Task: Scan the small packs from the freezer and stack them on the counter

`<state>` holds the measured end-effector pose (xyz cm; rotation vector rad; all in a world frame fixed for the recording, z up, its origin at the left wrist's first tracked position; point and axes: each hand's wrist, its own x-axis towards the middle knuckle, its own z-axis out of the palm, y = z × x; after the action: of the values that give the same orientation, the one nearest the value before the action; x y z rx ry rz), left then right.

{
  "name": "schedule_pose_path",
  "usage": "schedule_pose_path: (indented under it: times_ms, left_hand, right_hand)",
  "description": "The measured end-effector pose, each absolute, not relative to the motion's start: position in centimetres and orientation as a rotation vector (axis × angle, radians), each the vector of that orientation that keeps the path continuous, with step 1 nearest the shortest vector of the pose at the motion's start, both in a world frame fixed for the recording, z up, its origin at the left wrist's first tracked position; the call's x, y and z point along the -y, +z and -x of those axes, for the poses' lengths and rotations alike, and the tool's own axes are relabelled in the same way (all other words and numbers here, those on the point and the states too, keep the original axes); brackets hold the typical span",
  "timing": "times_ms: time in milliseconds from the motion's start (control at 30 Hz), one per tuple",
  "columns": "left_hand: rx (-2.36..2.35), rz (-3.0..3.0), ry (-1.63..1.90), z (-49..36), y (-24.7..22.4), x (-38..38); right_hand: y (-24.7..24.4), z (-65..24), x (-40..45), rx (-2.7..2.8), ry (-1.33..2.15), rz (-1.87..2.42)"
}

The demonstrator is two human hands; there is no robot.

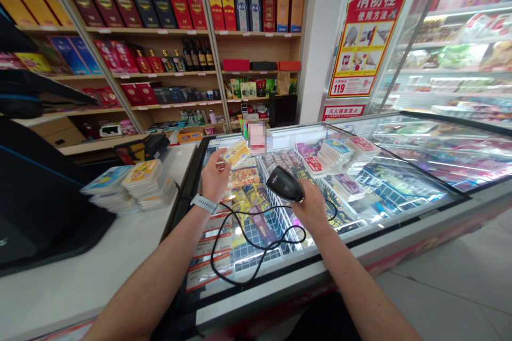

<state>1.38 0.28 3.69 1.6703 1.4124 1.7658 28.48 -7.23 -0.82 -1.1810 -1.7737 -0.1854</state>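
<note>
My left hand [216,176] holds a flat yellow packet [236,153] up between thumb and fingers, over the glass lid of a chest freezer [384,208]. My right hand [312,208] grips a black handheld barcode scanner [285,184], its nose tilted toward the packet and a short distance from it. A thin black cable [256,248] loops down from the scanner and lies across the glass. A white smartwatch band [204,203] circles my left wrist.
Stacks of flat packets [142,184] sit on a white counter [80,256] to the left, beside a dark machine [40,186]. Wooden shelves of boxed liquor [160,10] stand behind. A red-and-yellow fire hydrant poster [370,37] hangs on a pillar, next to a glass-fronted display case [452,48].
</note>
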Motion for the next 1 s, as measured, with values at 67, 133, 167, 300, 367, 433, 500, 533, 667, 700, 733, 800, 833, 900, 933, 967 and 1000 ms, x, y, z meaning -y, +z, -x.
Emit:
schedule_pose_path:
  times_ms: [67,133,167,300,367,433,500,533,667,700,733,800,833,900,933,967,1000]
  left_hand:
    - [-1.415,-1.673,1.763,-1.45,3.81,-0.18]
    - [-1.424,-1.674,1.758,-1.53,3.89,-0.11]
    - [-1.428,-1.672,1.757,-1.57,3.91,-0.1]
    - [-1.424,-1.66,1.765,-1.61,3.89,-0.08]
    - [-1.422,-1.666,1.763,-1.58,3.88,-0.09]
    - [-1.426,-1.677,1.762,-1.54,3.9,-0.08]
    - [-1.43,-1.683,1.764,-1.54,3.93,-0.06]
    - [-1.432,-1.684,1.765,-1.55,3.95,-0.05]
    - [-1.445,-1.689,1.759,-1.58,3.9,-0.05]
    - [-1.444,-1.689,1.756,-1.58,3.87,-0.07]
    - [-1.439,-1.689,1.752,-1.57,3.84,-0.09]
    - [-1.428,-1.682,1.748,-1.55,3.79,-0.12]
    - [-1.425,-1.678,1.747,-1.54,3.78,-0.14]
    - [-1.422,-1.673,1.749,-1.53,3.77,-0.17]
    - [-1.422,-1.672,1.75,-1.52,3.75,-0.19]
    - [-1.421,-1.673,1.751,-1.51,3.72,-0.22]
    - [-1.419,-1.676,1.752,-1.5,3.67,-0.25]
  right_hand:
    - [-0.74,-28.46,7.29,1.773,-0.18,1.189]
    - [-0.68,-28.46,7.34,1.775,-0.179,1.196]
    - [-0.67,-28.46,7.36,1.777,-0.178,1.197]
    - [-0.67,-28.47,7.4,1.778,-0.171,1.189]
    - [-0.68,-28.47,7.42,1.785,-0.161,1.19]
    - [-0.67,-28.47,7.43,1.79,-0.158,1.193]
    - [-0.66,-28.47,7.45,1.787,-0.163,1.192]
    - [-0.66,-28.46,7.45,1.784,-0.166,1.189]
    - [-0.61,-28.43,7.46,1.775,-0.166,1.183]
    - [-0.59,-28.42,7.46,1.777,-0.165,1.187]
    - [-0.58,-28.41,7.46,1.78,-0.164,1.19]
    - [-0.55,-28.4,7.47,1.788,-0.16,1.191]
    - [-0.54,-28.4,7.47,1.79,-0.158,1.189]
    - [-0.54,-28.42,7.49,1.792,-0.157,1.185]
    - [-0.55,-28.43,7.5,1.79,-0.158,1.184]
    - [-0.55,-28.44,7.5,1.788,-0.159,1.184]
    - [-0.56,-28.45,7.5,1.786,-0.16,1.184]
